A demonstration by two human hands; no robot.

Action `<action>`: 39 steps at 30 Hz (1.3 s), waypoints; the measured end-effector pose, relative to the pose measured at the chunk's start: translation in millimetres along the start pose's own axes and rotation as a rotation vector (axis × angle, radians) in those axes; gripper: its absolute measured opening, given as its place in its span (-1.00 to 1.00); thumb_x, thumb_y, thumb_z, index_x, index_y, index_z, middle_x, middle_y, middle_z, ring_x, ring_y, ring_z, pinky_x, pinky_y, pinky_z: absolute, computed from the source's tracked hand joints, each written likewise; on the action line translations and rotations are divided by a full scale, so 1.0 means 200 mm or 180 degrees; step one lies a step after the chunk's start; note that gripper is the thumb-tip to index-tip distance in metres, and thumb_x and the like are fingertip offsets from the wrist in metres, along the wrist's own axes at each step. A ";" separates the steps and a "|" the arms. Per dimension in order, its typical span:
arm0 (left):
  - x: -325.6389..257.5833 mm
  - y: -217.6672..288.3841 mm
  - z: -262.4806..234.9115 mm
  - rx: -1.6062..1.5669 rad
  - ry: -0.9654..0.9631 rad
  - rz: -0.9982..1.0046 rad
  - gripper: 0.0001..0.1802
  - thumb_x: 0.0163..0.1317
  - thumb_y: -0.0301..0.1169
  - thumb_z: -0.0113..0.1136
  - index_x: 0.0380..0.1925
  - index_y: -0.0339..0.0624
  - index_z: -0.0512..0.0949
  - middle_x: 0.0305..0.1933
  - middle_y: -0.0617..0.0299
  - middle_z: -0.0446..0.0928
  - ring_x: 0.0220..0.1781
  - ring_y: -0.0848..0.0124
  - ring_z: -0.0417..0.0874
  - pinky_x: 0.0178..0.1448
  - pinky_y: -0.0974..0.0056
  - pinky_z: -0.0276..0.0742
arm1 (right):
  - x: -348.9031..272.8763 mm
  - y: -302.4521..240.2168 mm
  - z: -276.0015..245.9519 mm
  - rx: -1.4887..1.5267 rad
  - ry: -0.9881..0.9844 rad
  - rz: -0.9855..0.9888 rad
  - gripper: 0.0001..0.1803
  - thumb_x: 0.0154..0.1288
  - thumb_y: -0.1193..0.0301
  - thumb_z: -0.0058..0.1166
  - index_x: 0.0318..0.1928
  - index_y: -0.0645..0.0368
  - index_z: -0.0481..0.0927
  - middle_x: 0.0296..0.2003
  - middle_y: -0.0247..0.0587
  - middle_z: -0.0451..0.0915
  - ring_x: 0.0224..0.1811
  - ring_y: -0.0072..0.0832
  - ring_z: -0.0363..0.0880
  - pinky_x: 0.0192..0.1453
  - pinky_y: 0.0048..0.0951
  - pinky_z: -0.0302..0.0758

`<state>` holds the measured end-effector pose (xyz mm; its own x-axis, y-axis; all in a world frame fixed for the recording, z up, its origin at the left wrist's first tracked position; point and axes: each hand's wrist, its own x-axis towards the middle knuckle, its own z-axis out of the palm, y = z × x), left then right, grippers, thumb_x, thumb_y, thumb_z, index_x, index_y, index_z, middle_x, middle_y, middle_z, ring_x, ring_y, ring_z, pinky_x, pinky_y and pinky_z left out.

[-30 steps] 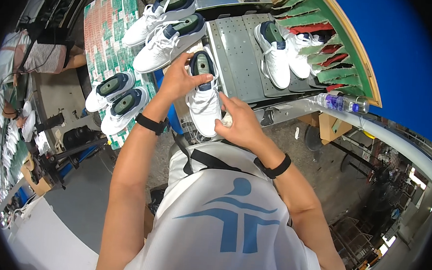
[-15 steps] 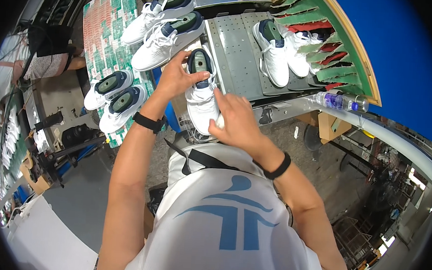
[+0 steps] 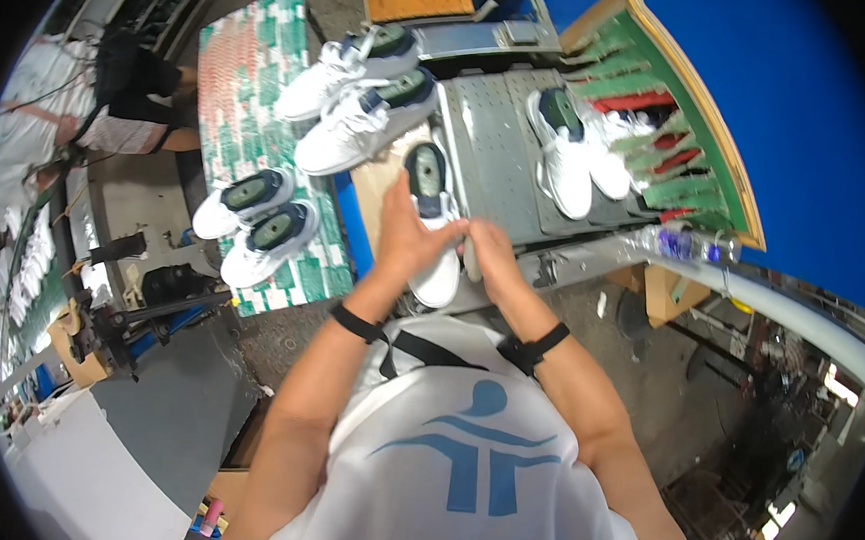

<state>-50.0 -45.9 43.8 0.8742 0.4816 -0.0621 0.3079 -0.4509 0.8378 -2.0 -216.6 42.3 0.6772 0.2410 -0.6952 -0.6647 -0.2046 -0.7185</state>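
A white sneaker [image 3: 439, 283] with a dark navy collar and a grey-green insert in its opening stands in front of me, toe toward me. My left hand [image 3: 413, 237] straddles it, fingers along its left side and thumb across the laces. The tip of that thumb meets the fingers of my right hand [image 3: 495, 257] at the shoe's right edge. My right fingers are pressed together around a small pale thing, too blurred to name. Behind to the left, two matching sneakers [image 3: 347, 132] lie side by side, laces tied.
A grey perforated conveyor [image 3: 493, 124] carries another pair of sneakers [image 3: 568, 169] beside a green-and-red strip curtain [image 3: 663, 136]. More sneakers [image 3: 269, 239] rest on a green-and-white patterned board [image 3: 256, 67] at left. Plastic bottles [image 3: 685, 245] lie along the rail. Another person [image 3: 134, 99] stands far left.
My left hand has slid from the collar down to the laces. My right hand has drawn in to meet its thumb. The whole view has shifted, with surroundings now lower and further right.
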 end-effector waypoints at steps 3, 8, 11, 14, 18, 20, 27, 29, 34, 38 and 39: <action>-0.03 -0.05 -0.06 -0.0300 -0.0251 -0.0706 0.08 0.06 -0.12 0.75 0.45 -0.47 0.37 0.35 -0.29 0.56 0.42 -0.04 0.61 0.51 0.03 0.52 | -0.07 0.01 0.07 0.0259 -0.0012 0.0221 -0.54 0.55 0.05 0.22 0.06 0.24 0.70 -0.13 -0.27 0.69 -0.25 -0.51 0.67 -0.17 -0.44 0.60; -0.09 -0.26 -0.24 -0.1756 -0.0235 -0.1635 -0.17 0.15 -0.21 0.70 0.31 -0.42 0.51 0.14 -0.05 0.74 0.14 0.21 0.78 0.25 0.11 0.69 | -0.15 -0.07 0.13 0.0676 -0.0640 0.0351 -0.48 0.57 0.16 0.13 0.26 0.36 0.64 0.07 -0.10 0.76 -0.19 -0.47 0.69 -0.04 -0.40 0.66; -0.07 -0.35 -0.29 -0.2278 -0.0065 -0.1787 -0.31 0.15 -0.28 0.71 0.19 -0.39 0.61 0.08 0.01 0.77 0.07 0.26 0.80 0.20 0.12 0.71 | -0.17 -0.11 0.21 0.0451 -0.0995 0.0338 -0.39 0.59 0.16 0.06 0.41 0.37 0.58 0.14 -0.04 0.76 -0.15 -0.49 0.69 -0.03 -0.40 0.67; -0.13 -0.39 -0.40 -0.2125 0.0222 -0.1587 -0.36 0.11 -0.31 0.72 0.13 -0.37 0.66 0.03 0.04 0.79 0.03 0.28 0.81 0.18 0.12 0.72 | -0.22 -0.14 0.13 0.0295 -0.0838 0.0065 -0.38 0.58 0.15 0.07 0.44 0.34 0.58 0.10 -0.06 0.77 -0.15 -0.49 0.71 -0.05 -0.42 0.65; -0.03 -0.24 -1.04 -0.0604 -0.0217 -0.1144 -0.10 -0.09 -0.22 0.81 0.24 -0.38 0.58 0.17 -0.05 0.73 0.16 0.20 0.77 0.28 0.12 0.67 | -0.24 -0.04 -0.13 0.0328 -0.0603 0.0141 -0.38 0.59 0.15 0.07 0.45 0.33 0.57 0.05 -0.07 0.78 -0.16 -0.49 0.70 -0.08 -0.45 0.64; 0.14 -0.17 -1.33 0.0110 -0.0173 -0.0737 -0.03 -0.19 -0.20 0.83 0.25 -0.40 0.57 0.18 -0.13 0.72 0.20 0.14 0.76 0.32 0.10 0.66 | -0.23 0.07 -0.23 0.0621 -0.0403 0.0578 -0.36 0.58 0.25 0.07 0.50 0.41 0.50 0.03 -0.06 0.79 -0.16 -0.47 0.70 -0.04 -0.44 0.64; 0.99 -0.81 -1.64 0.1586 0.0129 0.0003 -0.14 -0.24 -0.42 0.73 0.22 -0.15 0.65 0.15 -0.04 0.75 0.19 -0.03 0.77 0.32 0.05 0.66 | -0.38 0.11 -0.26 -0.0271 -0.0522 0.0563 -0.34 0.56 0.28 0.10 0.53 0.42 0.47 0.04 -0.13 0.75 -0.10 -0.48 0.69 0.03 -0.47 0.63; 1.08 -0.90 -1.53 0.1349 -0.0189 -0.0546 -0.08 -0.16 -0.49 0.68 0.35 -0.12 0.59 0.33 -0.10 0.67 0.37 -0.05 0.69 0.45 0.06 0.60 | -0.38 0.13 -0.28 -0.0227 -0.0499 0.0625 -0.35 0.57 0.30 0.10 0.53 0.42 0.47 0.05 -0.13 0.75 -0.09 -0.48 0.69 0.05 -0.45 0.64; 0.91 -1.15 -1.32 0.1568 0.0460 -0.0326 -0.16 0.20 -0.59 0.40 0.54 -0.18 0.44 0.69 -0.27 0.29 0.68 -0.20 0.34 0.75 -0.03 0.24 | -0.29 0.20 -0.40 -0.0383 -0.0737 0.0535 -0.39 0.59 0.33 0.14 0.53 0.34 0.49 -0.01 -0.20 0.76 -0.15 -0.55 0.67 0.02 -0.48 0.63; 0.57 -0.48 -0.56 0.0512 0.0507 0.0348 -0.43 0.37 -0.51 0.34 0.38 -0.32 0.54 0.37 -0.17 0.64 0.48 -0.01 0.62 0.59 0.00 0.46 | -0.18 0.48 -0.62 -0.1206 -0.0751 0.0269 -0.43 0.61 0.32 0.15 0.50 0.31 0.53 -0.10 -0.25 0.76 -0.22 -0.58 0.66 0.00 -0.46 0.64; 0.43 -0.40 -0.37 -0.0035 0.0239 0.0149 -0.45 0.37 -0.52 0.36 0.36 -0.31 0.56 0.29 -0.10 0.70 0.40 0.05 0.70 0.52 0.03 0.54 | -0.15 0.48 -0.63 -0.1028 -0.1034 0.0182 -0.44 0.61 0.32 0.15 0.50 0.30 0.54 -0.13 -0.27 0.75 -0.23 -0.58 0.66 -0.01 -0.45 0.64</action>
<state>-28.3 87.2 11.5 0.8568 0.5154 0.0178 0.2628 -0.4660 0.8448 -46.2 -362.4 -8.9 0.4741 0.4950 -0.7281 -0.5308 -0.4991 -0.6849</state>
